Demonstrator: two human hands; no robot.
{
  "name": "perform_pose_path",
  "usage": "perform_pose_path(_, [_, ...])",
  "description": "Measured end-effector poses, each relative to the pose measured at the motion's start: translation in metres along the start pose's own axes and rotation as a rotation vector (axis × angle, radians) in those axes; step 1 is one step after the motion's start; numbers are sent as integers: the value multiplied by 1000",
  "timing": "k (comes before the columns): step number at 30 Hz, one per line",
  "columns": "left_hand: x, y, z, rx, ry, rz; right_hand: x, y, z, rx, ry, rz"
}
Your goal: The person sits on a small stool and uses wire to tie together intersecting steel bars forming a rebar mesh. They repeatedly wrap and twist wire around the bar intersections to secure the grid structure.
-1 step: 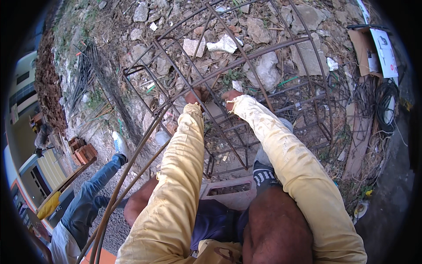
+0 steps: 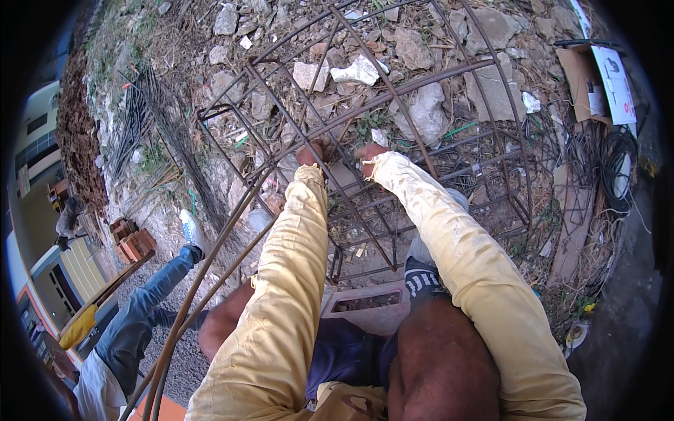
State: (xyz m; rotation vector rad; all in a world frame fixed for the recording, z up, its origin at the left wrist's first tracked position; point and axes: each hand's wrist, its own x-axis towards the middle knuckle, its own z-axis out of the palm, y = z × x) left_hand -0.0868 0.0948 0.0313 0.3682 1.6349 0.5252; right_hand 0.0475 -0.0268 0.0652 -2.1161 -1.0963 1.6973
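A cage of rusty steel reinforcing bars (image 2: 390, 94) lies across the rubble in front of me. My left hand (image 2: 314, 150) is curled closed beside a crossing of its bars. Just to the right, my right hand (image 2: 369, 155) is also closed, knuckles up, between two bars. Whatever either set of fingers holds is too small or hidden to make out. Yellow sleeves cover both my arms down to the wrists. Long loose-ended bars (image 2: 223, 235) run from the cage past my left arm toward the lower left.
Broken stones (image 2: 423, 112) lie under and beyond the cage. Below my hands sits a pale hollow block (image 2: 401, 314). At left are another person's leg in jeans (image 2: 144, 298), stacked bricks (image 2: 133, 242) and a wire pile (image 2: 144, 105). An opened cardboard box (image 2: 577, 78) and a black cable coil (image 2: 619, 165) lie right.
The other person at the left has shifted very slightly. My hands and the bar cage stay where they were.
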Motion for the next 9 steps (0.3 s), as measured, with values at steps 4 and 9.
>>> perform_pose_path(4, [-9, -9, -4, 119, -160, 104, 9, 8, 2, -103, -8, -15])
perform_pose_path(9, [4, -9, -24, 196, -340, 124, 1, -1, -3, 0, -44, 82])
